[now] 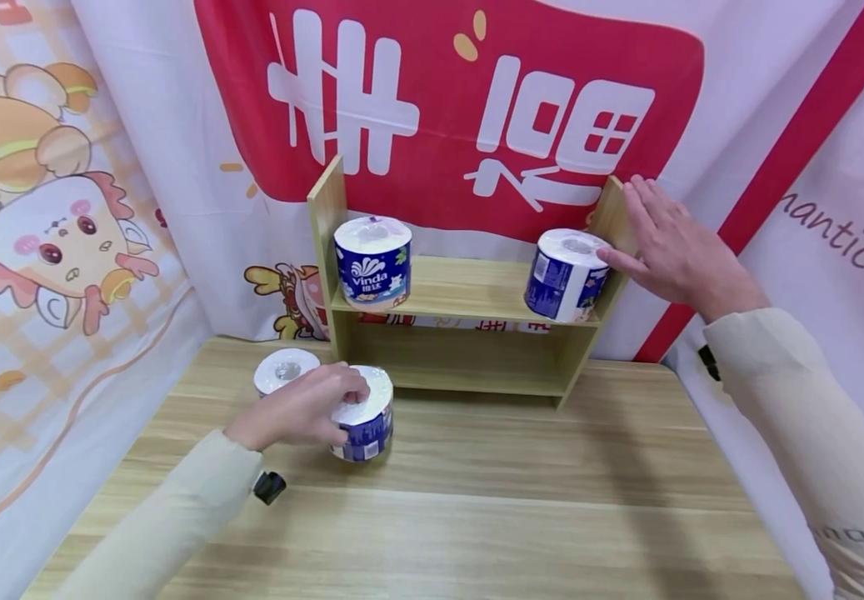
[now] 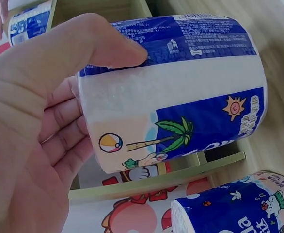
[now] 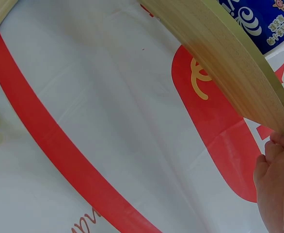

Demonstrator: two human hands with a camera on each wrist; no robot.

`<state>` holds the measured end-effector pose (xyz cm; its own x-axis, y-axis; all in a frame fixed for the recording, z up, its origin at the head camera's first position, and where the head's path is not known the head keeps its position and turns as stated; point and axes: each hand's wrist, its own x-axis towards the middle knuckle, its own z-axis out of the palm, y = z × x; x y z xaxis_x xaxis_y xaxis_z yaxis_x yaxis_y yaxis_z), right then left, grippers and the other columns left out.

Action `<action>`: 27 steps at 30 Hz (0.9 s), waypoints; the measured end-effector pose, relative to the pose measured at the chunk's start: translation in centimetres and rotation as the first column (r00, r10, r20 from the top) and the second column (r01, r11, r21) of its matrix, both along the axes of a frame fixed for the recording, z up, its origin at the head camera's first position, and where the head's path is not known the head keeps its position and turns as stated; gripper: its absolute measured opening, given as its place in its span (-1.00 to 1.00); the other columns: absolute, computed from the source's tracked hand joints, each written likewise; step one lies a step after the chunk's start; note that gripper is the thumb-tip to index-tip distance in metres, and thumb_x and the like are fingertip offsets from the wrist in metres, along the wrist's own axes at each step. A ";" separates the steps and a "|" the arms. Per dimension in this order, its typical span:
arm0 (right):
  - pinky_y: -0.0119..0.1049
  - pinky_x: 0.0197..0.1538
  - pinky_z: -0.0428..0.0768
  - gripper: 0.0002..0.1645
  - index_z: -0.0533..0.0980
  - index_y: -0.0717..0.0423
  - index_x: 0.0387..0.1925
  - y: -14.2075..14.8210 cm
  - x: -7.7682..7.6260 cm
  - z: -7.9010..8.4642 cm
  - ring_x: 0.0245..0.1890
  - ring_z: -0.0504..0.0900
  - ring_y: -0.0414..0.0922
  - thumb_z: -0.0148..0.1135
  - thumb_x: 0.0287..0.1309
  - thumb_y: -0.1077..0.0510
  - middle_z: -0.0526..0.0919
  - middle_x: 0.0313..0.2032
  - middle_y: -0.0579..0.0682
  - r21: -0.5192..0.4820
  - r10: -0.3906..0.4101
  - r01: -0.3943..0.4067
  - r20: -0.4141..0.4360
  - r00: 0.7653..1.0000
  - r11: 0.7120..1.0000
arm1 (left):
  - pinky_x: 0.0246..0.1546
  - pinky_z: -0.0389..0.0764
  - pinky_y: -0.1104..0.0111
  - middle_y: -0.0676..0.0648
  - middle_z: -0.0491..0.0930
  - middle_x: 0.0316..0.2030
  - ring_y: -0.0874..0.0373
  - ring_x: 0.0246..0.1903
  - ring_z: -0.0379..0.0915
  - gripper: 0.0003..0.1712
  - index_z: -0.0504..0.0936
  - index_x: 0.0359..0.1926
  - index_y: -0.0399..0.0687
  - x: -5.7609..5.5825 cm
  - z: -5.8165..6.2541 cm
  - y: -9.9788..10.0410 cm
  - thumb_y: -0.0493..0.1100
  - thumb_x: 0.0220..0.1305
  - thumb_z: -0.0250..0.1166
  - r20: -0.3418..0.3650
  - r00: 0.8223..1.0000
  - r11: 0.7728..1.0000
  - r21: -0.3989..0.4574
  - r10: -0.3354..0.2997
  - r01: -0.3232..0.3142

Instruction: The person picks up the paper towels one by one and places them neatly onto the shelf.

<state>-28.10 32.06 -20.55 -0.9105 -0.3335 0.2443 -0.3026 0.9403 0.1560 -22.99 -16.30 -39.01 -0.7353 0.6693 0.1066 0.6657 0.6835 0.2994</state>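
Note:
My left hand [image 1: 304, 407] grips a wrapped toilet paper roll [image 1: 369, 433] by its top, low at the left front of a small wooden shelf [image 1: 461, 380]. In the left wrist view the thumb presses on the blue and white wrapper of this roll [image 2: 181, 92], and the other fingers lie behind its end. Fingers straight, my right hand [image 1: 675, 246] rests at the top of the shelf's right side panel [image 1: 611, 218]. Its thumb reaches to the toilet roll [image 1: 562, 287] on the upper board's right end; whether it touches cannot be told.
Another toilet roll [image 1: 374, 275] stands upright at the left end of the upper board. One more roll [image 1: 276, 372] stands on the table [image 1: 476, 517], partly behind my left hand. A printed cloth [image 1: 432, 200] hangs behind the shelf, with more cloth at both sides.

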 end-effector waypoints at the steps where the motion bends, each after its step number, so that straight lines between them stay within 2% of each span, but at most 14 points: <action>1: 0.31 0.45 0.01 0.19 -0.48 -0.08 0.51 0.0 0.0 0.0 0.55 -0.37 0.14 -0.08 0.20 -0.46 -0.44 0.55 0.00 0.000 -0.001 0.001 -0.002 1.000 1.000 | -0.02 0.63 0.31 0.03 0.62 -0.02 0.20 -0.04 0.49 -0.39 0.63 -0.05 0.03 -0.2 -0.1 0.0 -0.10 -0.27 0.54 -0.007 1.000 1.000 0.010 -0.004 0.004; 8: 0.31 0.45 0.00 0.19 -0.49 -0.10 0.50 0.0 -0.1 0.0 0.56 -0.36 0.14 -0.08 0.20 -0.46 -0.45 0.55 0.00 -0.009 -0.003 0.003 0.000 1.000 1.000 | 0.04 0.60 0.29 0.09 0.62 -0.02 0.21 -0.01 0.47 -0.45 0.62 -0.09 0.08 -1.5 -0.2 0.2 -0.12 -0.24 0.52 -0.040 0.999 0.998 0.053 -0.025 0.027; 14: 0.34 0.43 0.03 0.19 -0.50 -0.12 0.50 -0.1 -0.1 0.1 0.55 -0.36 0.14 -0.09 0.20 -0.47 -0.45 0.55 0.00 -0.013 -0.010 0.010 0.004 1.000 1.000 | 0.01 0.59 0.32 0.14 0.60 -0.02 0.24 -0.05 0.43 -0.44 0.61 -0.07 0.12 -2.2 0.1 0.3 -0.13 -0.21 0.54 -0.011 1.000 0.998 0.059 -0.017 0.018; 23: 0.34 0.43 0.01 0.19 -0.49 -0.10 0.50 -0.1 0.0 0.2 0.55 -0.36 0.15 -0.08 0.19 -0.47 -0.45 0.55 0.00 -0.014 -0.007 0.007 0.011 1.000 1.000 | -0.05 0.57 0.30 0.07 0.60 -0.04 0.18 -0.08 0.40 -0.46 0.61 -0.05 0.06 -3.5 0.6 0.6 -0.13 -0.15 0.53 -0.012 1.000 0.999 0.044 -0.012 0.012; 27: 0.33 0.44 0.00 0.19 -0.49 -0.11 0.50 -0.1 0.0 0.1 0.55 -0.36 0.14 -0.09 0.20 -0.47 -0.45 0.55 0.00 -0.014 -0.002 0.002 0.011 1.000 1.000 | 0.00 0.58 0.27 0.05 0.59 0.02 0.16 -0.04 0.41 -0.46 0.60 -0.02 0.05 -4.0 0.7 0.8 -0.12 -0.12 0.53 -0.005 1.000 0.999 0.048 -0.009 0.009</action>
<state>-28.12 31.94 -20.45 -0.9139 -0.3284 0.2386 -0.3023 0.9429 0.1398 -26.96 -15.53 -38.30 -0.7288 0.6697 0.1425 0.6731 0.6625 0.3287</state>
